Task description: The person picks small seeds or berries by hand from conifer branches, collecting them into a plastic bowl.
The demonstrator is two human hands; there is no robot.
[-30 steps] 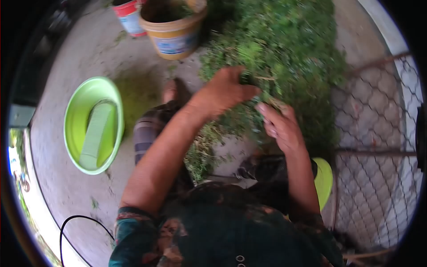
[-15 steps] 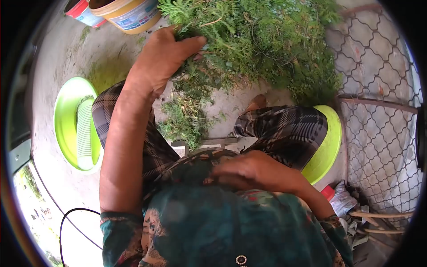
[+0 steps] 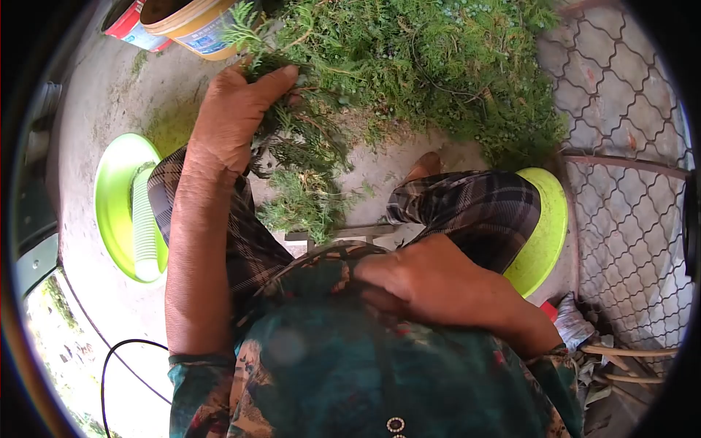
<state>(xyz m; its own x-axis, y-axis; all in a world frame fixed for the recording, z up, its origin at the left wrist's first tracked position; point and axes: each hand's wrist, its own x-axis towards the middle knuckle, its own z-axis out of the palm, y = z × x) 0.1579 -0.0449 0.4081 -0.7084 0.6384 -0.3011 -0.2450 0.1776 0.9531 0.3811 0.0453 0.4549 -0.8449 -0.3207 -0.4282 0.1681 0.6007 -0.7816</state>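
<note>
My left hand [image 3: 237,109] is closed around a leafy evergreen sprig [image 3: 274,55], thumb and fingers wrapped on its stem. Feathery green tips stick out past the knuckles towards the buckets. Beyond it lies a large pile of evergreen branches [image 3: 445,66] dotted with small pale bluish cones or berries. Some loose clippings [image 3: 307,204] lie on the floor between my legs. My right hand [image 3: 423,281] is curled in front of my shirt at the lap. Its fingers are partly hidden and blurred, so whatever they hold cannot be made out.
A bright green basin [image 3: 109,212] with a ribbed inner part stands left of my knee. Another green basin [image 3: 548,219] is behind my right knee. A yellow bucket [image 3: 208,36] and a red bucket [image 3: 131,29] stand at the upper left. Wire mesh [image 3: 621,95] borders the right side.
My left hand has drawn back left and slightly down from the pile, with the sprig now standing apart from it. My right hand has shifted slightly right and stays at the lap.
</note>
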